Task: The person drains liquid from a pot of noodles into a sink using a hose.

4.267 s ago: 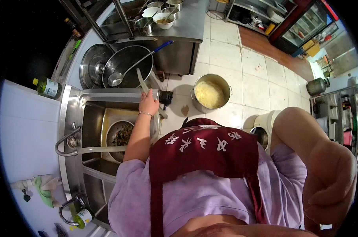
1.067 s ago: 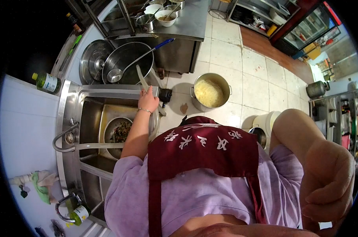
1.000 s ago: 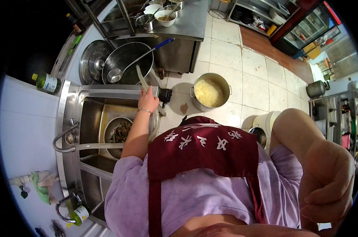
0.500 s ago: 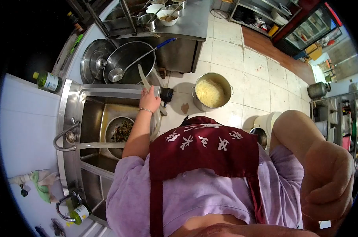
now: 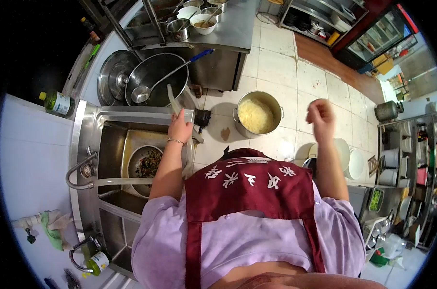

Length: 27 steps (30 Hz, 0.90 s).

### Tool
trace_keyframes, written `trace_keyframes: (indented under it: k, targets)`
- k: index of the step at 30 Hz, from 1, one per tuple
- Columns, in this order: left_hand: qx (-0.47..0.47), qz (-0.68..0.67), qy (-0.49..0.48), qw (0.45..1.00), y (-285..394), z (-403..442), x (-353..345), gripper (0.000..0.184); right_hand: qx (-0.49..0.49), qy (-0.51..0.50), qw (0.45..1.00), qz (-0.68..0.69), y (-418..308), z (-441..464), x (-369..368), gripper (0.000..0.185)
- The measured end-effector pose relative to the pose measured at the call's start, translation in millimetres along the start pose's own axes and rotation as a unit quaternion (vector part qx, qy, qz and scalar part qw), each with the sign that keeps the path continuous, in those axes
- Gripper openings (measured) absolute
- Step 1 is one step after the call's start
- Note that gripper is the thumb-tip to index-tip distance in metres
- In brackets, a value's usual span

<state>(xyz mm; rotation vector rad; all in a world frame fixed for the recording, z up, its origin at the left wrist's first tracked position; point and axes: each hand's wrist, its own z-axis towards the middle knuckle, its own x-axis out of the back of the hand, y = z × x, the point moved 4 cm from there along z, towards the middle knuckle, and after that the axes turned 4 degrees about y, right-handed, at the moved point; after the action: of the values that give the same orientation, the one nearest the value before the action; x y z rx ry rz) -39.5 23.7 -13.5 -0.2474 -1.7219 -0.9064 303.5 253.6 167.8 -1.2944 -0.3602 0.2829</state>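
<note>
My left hand [image 5: 180, 127] is closed round a pale hose [image 5: 173, 98] at the sink's front corner; the hose end points toward the large metal pot [image 5: 156, 79] with a blue-handled ladle [image 5: 172, 73] across it. The hose runs from the curved faucet [image 5: 78, 174] over the sink [image 5: 113, 159], where a bowl [image 5: 135, 161] holds dark, mixed food scraps. My right hand [image 5: 321, 114] is raised over the floor to the right, blurred, with fingers curled; whether it holds anything is not clear. Between the hands, a two-handled pot [image 5: 259, 132] of pale yellow contents stands on the floor.
A steel counter [image 5: 235, 33] with bowls stands at the top. A round lid [image 5: 113, 77] leans beside the large pot. White buckets [image 5: 356, 164] stand at the right, near shelves [image 5: 405, 144]. A gas cylinder [image 5: 387, 111] and a glass-door fridge [image 5: 379, 36] are farther off.
My right hand has moved from close to the camera at the lower right to out over the floor, uncovering the counter and shelves at the right. My left hand stays on the hose.
</note>
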Motion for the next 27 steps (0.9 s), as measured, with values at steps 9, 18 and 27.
trace_keyframes:
  k: [9,18,27]
  targets:
    - [0.050,-0.011,0.025,0.998,15.7,-7.0,9.5,0.054,-0.333,-0.181,0.863,-0.335,304.9,-51.5,99.4,0.031]
    - [0.119,-0.058,0.054,0.990,16.3,-10.0,7.0,0.062,-0.243,-0.597,0.692,-0.324,428.1,-97.3,117.7,0.024]
    - [0.157,-0.044,0.089,0.983,33.5,-23.3,14.1,0.061,-0.060,-0.589,0.751,-0.293,476.1,-31.5,94.3,0.025]
